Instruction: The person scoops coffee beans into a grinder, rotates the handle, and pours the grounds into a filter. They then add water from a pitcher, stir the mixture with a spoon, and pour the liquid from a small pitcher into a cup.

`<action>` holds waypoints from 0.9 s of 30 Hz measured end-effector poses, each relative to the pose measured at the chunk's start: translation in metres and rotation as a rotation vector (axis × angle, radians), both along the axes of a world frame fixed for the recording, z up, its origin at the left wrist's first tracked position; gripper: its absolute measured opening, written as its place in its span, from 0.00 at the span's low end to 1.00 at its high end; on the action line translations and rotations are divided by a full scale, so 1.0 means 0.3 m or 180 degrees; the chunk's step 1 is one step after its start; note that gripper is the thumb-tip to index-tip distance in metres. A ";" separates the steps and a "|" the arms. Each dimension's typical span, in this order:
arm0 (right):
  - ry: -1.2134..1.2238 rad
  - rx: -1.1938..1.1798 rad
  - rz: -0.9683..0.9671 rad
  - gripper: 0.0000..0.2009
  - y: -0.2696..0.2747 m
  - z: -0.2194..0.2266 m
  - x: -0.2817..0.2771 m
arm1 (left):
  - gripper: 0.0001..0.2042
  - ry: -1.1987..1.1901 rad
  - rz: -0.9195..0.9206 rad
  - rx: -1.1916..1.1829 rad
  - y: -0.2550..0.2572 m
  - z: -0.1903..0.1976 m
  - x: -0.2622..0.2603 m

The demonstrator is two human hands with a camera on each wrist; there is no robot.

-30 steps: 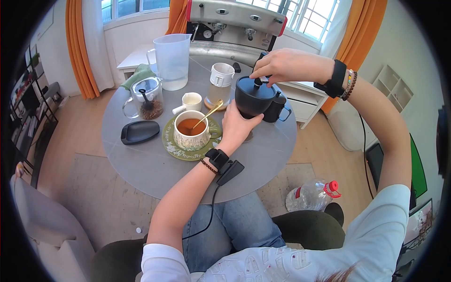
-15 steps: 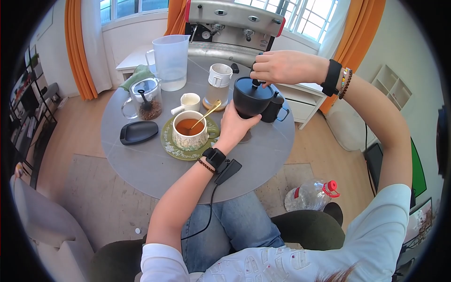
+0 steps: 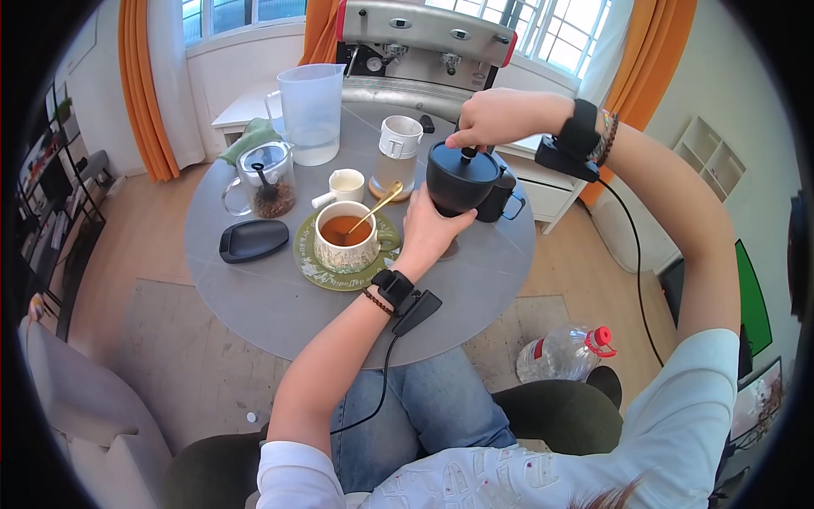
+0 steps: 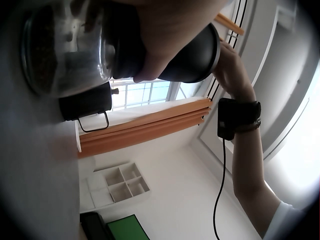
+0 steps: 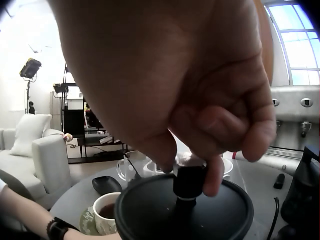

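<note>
A black grinder (image 3: 462,178) with a domed body and flat lid stands on the right part of the round table. Its clear glass jar (image 4: 70,57) shows below the body in the left wrist view. My left hand (image 3: 430,229) grips the grinder low around its body, thumb on the near side. Above the lid (image 5: 165,217), my right hand (image 3: 509,119) pinches the knob (image 5: 190,181) between thumb and fingers. Part of the crank is hidden by that hand. Close to the grinder's right side is a black pot (image 3: 494,199) with a wire-like handle.
Left of my left forearm, a cup of tea (image 3: 343,250) with a gold spoon sits on a green saucer (image 3: 307,265). Behind are a small white cup (image 3: 346,184), a glass container (image 3: 398,161), a teapot (image 3: 273,199) and a pitcher (image 3: 311,110). A black tray (image 3: 254,240) lies left.
My right hand has shifted and turned around the knob above the lid, its wrist tilting so the strapped device shows below. My left hand keeps its grip on the grinder.
</note>
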State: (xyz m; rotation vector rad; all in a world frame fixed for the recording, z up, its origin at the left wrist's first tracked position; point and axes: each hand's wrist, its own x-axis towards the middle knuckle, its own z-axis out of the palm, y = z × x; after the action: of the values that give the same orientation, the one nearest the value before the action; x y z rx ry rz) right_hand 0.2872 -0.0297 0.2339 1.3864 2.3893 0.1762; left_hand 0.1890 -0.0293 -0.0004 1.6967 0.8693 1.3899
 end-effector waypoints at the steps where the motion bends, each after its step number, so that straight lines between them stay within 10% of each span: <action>1: 0.0145 -0.0192 -0.0316 0.25 0.010 0.003 -0.008 | 0.34 -0.0018 -0.0039 -0.0016 0.001 -0.002 0.002; 8: 0.1743 -0.1228 -0.2284 0.21 0.041 -0.041 0.047 | 0.32 0.0136 0.0206 0.0137 -0.007 0.000 0.002; 27: -0.0982 0.1224 0.2678 0.22 0.006 0.006 0.092 | 0.31 0.0112 0.0326 0.0218 -0.013 0.001 -0.003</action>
State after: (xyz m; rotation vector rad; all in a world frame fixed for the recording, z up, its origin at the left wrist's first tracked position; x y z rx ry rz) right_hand 0.3149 -0.0279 0.2356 0.3316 2.5781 1.0207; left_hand 0.1880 -0.0332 0.0000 1.7543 0.9496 1.4770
